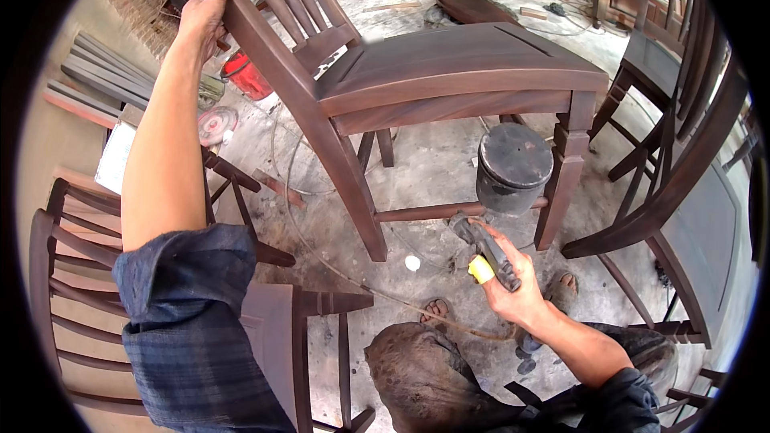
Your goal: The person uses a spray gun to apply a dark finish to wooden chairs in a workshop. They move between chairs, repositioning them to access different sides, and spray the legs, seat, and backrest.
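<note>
A dark brown wooden chair (457, 64) stands in front of me, its slatted back at the upper left. My left hand (207, 16) is closed around the chair's back post, my arm stretched out. Low in front of the chair, my right hand (513, 281) grips a dark hand tool (496, 250) with a bright yellow part (481, 269). It resembles a spray gun, though its exact kind is unclear. The tool's far end is near the chair's lower rail (429, 212). Beneath the seat sits a lidded black bucket (516, 162).
More dark chairs crowd the left (269, 337) and right (698, 248). A thin hose (309, 252) snakes across the stained concrete floor (417, 297). Beyond my left forearm are a red bucket (247, 76) and grey boards (108, 64) leaning on the wall.
</note>
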Tool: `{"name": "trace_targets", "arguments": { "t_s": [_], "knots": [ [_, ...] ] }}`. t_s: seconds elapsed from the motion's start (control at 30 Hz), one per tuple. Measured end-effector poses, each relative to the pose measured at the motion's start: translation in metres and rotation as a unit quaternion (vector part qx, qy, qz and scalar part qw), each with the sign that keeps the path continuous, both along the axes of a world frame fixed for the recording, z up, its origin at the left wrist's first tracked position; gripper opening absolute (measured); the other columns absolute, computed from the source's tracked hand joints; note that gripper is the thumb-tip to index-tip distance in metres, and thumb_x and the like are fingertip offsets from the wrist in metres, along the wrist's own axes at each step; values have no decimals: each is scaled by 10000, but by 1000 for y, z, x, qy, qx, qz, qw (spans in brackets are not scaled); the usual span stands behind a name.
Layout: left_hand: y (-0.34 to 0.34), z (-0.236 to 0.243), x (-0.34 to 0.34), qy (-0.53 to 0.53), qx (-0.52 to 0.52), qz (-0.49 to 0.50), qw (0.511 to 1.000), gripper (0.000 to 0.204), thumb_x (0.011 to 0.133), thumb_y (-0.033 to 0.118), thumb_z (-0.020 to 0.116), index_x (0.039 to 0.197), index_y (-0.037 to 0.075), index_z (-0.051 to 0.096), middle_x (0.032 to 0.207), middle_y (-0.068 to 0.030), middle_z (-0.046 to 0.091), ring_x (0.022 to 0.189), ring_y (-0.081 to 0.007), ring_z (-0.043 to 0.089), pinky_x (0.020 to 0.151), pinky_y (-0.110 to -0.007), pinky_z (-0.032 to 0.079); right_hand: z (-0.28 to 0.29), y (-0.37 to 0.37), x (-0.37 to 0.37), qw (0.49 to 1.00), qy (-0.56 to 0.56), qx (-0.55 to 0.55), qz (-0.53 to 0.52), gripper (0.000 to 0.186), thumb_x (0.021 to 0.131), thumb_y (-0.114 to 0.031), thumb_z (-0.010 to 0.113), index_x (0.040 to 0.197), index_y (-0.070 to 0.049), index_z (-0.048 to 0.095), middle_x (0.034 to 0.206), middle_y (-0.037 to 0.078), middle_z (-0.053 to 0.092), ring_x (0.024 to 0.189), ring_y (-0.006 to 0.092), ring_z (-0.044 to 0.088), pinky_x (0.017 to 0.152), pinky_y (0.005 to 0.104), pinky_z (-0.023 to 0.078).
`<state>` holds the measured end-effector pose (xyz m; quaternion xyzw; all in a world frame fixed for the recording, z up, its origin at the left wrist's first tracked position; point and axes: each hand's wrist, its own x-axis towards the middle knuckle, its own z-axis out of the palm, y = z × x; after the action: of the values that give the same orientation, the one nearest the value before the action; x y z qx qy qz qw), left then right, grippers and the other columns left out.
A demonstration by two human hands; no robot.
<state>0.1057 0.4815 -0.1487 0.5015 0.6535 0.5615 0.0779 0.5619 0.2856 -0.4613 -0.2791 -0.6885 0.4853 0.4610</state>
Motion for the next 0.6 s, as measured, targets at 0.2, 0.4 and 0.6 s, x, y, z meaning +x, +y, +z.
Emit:
{"name": "trace_targets", "arguments": {
  "t_s": [0.2, 0.4, 0.6],
  "knots": [
    [16, -7, 2, -6, 23, -3, 1000, 502, 889, 374, 699, 1249, 52, 561, 879, -79, 593, 624, -169, 516, 528, -373, 450, -6, -39, 29, 998, -52, -10, -41, 518, 817, 64, 646, 1325, 21, 548, 1366, 237, 597, 1186, 295, 654, 963, 330, 503],
    [12, -10, 18, -39, 25, -20, 999, 484, 937, 294, 665, 1309, 14, 533, 953, -96, 658, 689, -176, 648, 502, -338, 494, 31, -73, 98, 958, -46, -159, -234, 574, 883, 14, 640, 1437, -9, 490, 1056, 61, 671, 887, 85, 611, 790, 248, 509],
    [9, -5, -15, -42, 22, -57, 997, 518, 953, 271, 663, 1376, 27, 491, 1125, -94, 646, 927, -189, 667, 748, -349, 576, 105, -67, 145, 950, -31, -95, -295, 516, 921, 5, 616, 1420, 11, 484, 1050, 29, 646, 857, 67, 569, 730, 230, 483]
  ]
}}
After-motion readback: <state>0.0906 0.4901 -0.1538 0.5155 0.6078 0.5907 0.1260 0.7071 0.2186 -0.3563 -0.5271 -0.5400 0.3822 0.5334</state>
